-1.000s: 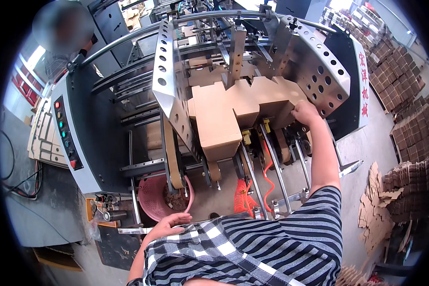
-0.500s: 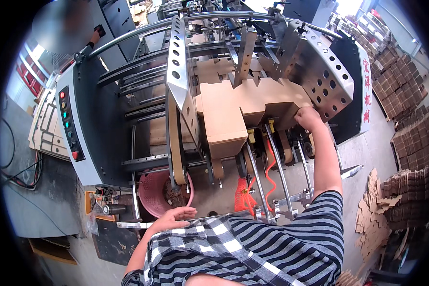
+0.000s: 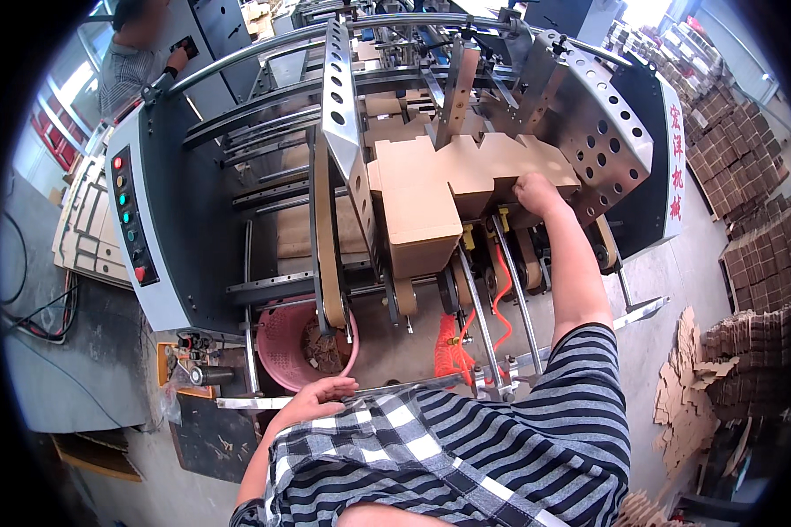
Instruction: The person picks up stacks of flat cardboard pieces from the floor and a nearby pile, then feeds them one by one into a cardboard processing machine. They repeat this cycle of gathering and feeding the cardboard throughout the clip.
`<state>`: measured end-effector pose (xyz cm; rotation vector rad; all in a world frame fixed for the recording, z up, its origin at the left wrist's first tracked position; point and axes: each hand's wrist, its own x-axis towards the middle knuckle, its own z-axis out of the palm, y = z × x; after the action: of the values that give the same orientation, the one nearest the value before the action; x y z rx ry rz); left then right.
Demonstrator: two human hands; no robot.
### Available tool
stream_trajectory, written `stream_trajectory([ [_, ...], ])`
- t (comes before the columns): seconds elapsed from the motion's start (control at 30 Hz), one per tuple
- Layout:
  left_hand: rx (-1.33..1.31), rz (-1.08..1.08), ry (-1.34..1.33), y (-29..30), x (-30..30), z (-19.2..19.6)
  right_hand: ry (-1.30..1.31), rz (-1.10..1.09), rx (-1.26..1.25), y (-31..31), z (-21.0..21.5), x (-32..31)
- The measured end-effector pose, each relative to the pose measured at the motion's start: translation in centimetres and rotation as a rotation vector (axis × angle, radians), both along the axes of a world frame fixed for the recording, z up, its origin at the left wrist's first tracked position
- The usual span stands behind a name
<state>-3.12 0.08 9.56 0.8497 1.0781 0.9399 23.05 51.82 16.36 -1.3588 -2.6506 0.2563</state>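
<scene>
A stack of flat brown cardboard blanks sits in the feeder of a grey machine, between two perforated metal side guides. My right hand reaches forward and presses against the right underside of the stack; its fingers curl on the cardboard edge. My left hand rests low on a metal bar at the machine's front, by my striped shirt, fingers loosely spread and holding nothing.
A pink basket with scraps stands under the feeder. An orange coiled hose hangs below the belts. A control panel with coloured buttons is on the left. Another person stands at the far left. Cardboard stacks pile on the right.
My head has moved closer and lower over the machine. My right hand stays on the cardboard stack; my left hand has shifted slightly right along the front bar.
</scene>
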Motion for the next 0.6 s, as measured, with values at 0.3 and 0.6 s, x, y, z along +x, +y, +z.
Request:
stream_trajectory([
  [0.3, -0.015, 0.043, -0.014, -0.6, 0.2, 0.6, -0.011, 0.194, -0.109, -7.4, 1.9, -3.9],
  [0.6, 0.002, 0.055, -0.024, -0.8, 0.6, 0.3, 0.09, 0.104, -0.258, -6.7, 1.7, -3.5],
])
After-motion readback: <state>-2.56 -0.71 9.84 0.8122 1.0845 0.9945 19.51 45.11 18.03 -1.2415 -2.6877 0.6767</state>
